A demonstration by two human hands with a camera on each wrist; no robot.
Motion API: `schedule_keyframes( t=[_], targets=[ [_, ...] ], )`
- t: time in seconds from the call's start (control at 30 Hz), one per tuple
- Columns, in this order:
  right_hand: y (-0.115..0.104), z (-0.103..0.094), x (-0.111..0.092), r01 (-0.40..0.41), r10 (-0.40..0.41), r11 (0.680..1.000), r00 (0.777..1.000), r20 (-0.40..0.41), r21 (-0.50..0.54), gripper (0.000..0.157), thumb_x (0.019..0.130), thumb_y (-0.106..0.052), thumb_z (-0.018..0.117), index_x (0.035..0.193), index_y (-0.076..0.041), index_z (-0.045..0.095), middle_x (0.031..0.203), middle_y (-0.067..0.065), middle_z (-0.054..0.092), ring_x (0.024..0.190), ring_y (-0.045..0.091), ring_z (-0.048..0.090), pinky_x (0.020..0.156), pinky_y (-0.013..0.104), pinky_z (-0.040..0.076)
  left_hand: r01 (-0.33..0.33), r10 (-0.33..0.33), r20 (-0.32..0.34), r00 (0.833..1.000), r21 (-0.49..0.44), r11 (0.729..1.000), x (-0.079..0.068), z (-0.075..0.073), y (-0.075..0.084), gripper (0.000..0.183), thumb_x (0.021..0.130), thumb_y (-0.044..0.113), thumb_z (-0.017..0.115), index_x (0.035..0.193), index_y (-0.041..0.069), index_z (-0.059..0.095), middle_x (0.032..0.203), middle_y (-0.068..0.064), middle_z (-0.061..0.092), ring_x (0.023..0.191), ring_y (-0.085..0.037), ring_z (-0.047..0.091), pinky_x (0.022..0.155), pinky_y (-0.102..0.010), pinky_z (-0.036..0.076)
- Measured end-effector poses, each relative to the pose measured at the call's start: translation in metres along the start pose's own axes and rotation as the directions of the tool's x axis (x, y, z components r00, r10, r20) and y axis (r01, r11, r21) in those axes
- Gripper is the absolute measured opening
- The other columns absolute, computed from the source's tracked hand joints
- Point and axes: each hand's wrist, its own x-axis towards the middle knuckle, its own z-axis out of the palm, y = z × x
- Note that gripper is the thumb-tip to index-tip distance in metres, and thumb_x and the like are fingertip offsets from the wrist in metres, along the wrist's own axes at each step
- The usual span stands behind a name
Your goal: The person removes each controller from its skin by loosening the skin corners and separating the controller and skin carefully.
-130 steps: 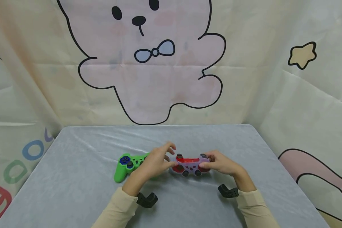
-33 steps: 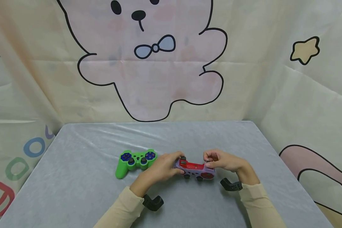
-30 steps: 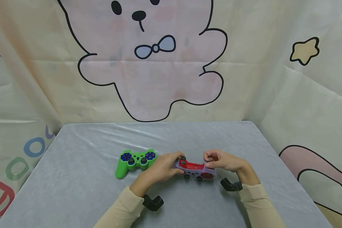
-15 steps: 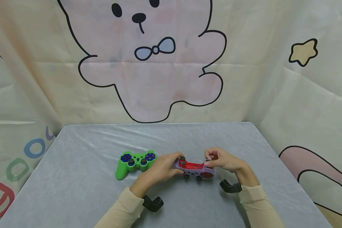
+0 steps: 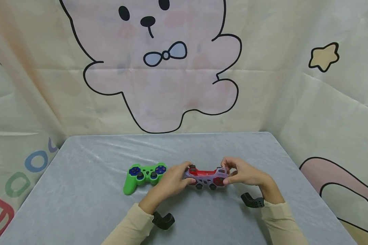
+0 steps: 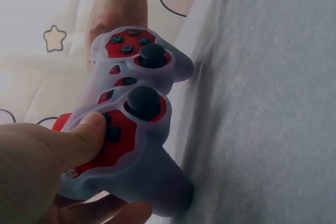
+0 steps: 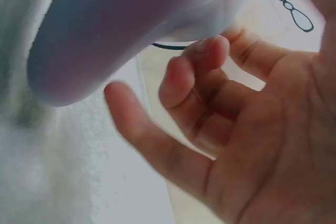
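A red game controller [image 5: 205, 173] stands on its grips, wrapped in a translucent pale-purple silicone sleeve [image 6: 149, 174]. Its red top edge shows uncovered between the shoulder buttons. My left hand [image 5: 172, 180] grips its left end, the thumb lying by the direction pad and the other fingers behind and below. At the opposite end my right hand [image 5: 243, 172] pinches the sleeved corner, thumb in front and index finger at the back. In the right wrist view, the remaining fingers [image 7: 202, 95] curl loosely under the sleeve's edge. A green controller [image 5: 144, 175] with blue button areas lies left of my left hand.
A grey-blue cloth covers the table [image 5: 89, 204]. Printed curtains [image 5: 257, 102] hang behind and at both sides. A black wrist device [image 5: 163, 220] sits at my left cuff, another black device [image 5: 252, 200] at my right.
My left hand has come from beside the controller to grip its left end. My right thumb has shifted from the top right corner to the front face, and the controller has turned squarer to me.
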Motion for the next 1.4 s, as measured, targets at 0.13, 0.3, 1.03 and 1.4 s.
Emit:
schedule_keyframes(
  t=[0.13,0.3,1.03,1.4],
  targets=[
    [-0.002,0.002,0.001,0.010,-0.010,1.000,1.000,-0.019,-0.001,0.032,0.088,-0.009,0.078,0.095,-0.003,0.048,0.088,0.016,0.047,0.086,0.016,0.050,0.066,0.028,0.050,0.017,-0.017,-0.008,1.000,-0.004,1.000,0.000,0.000,-0.001,0.048,0.093,0.031,0.074,0.134,0.012,0.059,0.112,-0.008,0.073,0.095,-0.019,0.066,0.081,-0.039,0.053],
    [-0.001,0.005,0.002,0.061,-0.062,0.998,0.995,-0.077,-0.017,0.028,0.087,-0.005,0.077,0.090,-0.003,0.049,0.086,0.022,0.047,0.084,0.019,0.050,0.064,0.026,0.046,0.034,-0.034,-0.012,0.999,-0.025,0.999,0.000,0.001,-0.001,0.047,0.092,0.031,0.075,0.132,0.012,0.059,0.111,-0.006,0.073,0.091,-0.015,0.063,0.078,-0.036,0.052],
    [0.005,0.004,0.006,0.027,-0.042,0.996,0.984,-0.174,-0.089,0.033,0.082,-0.007,0.083,0.076,-0.003,0.050,0.076,0.012,0.047,0.074,0.007,0.048,0.058,0.023,0.042,0.036,-0.040,-0.050,0.998,-0.081,0.996,0.002,0.004,0.003,0.045,0.093,0.028,0.074,0.131,0.009,0.060,0.116,-0.009,0.072,0.102,-0.021,0.067,0.088,-0.042,0.054],
    [0.009,0.009,0.010,0.006,-0.035,0.993,0.971,-0.235,-0.121,0.025,0.085,-0.004,0.078,0.078,-0.007,0.055,0.081,0.003,0.055,0.076,0.009,0.057,0.060,0.027,0.055,0.158,-0.166,-0.052,0.985,-0.123,0.980,0.005,0.006,0.005,0.050,0.094,0.031,0.073,0.136,0.008,0.059,0.119,-0.011,0.071,0.100,-0.021,0.063,0.089,-0.045,0.054]
  ],
)
